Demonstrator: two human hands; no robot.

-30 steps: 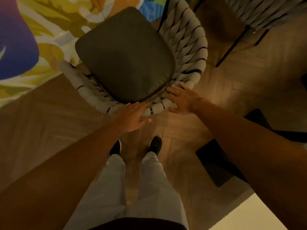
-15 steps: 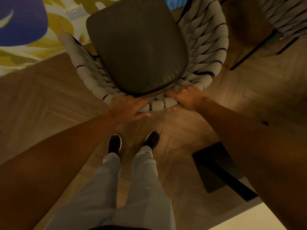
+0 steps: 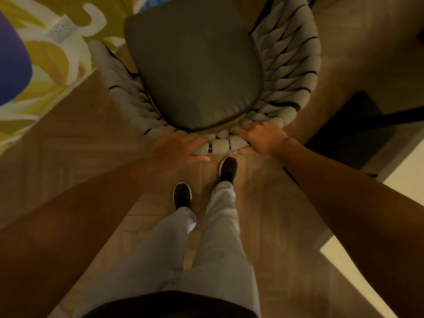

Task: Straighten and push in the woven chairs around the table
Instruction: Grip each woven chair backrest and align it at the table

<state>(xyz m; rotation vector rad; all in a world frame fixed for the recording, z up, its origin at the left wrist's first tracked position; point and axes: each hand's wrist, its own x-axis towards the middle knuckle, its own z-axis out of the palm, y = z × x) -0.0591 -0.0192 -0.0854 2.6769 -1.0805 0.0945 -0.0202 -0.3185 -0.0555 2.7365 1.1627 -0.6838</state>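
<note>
Head view: both hands gripped the back rim of the woven chair.
Left hand and right hand curled over the rim, thumbs underneath, a short stretch of weave between them. Chair stood on the wood floor, dark seat cushion in place, directly ahead of the person's shoes.

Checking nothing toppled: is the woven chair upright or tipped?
Upright: the woven chair shows its cushion face-up, both hands gripping its back rim.
</note>
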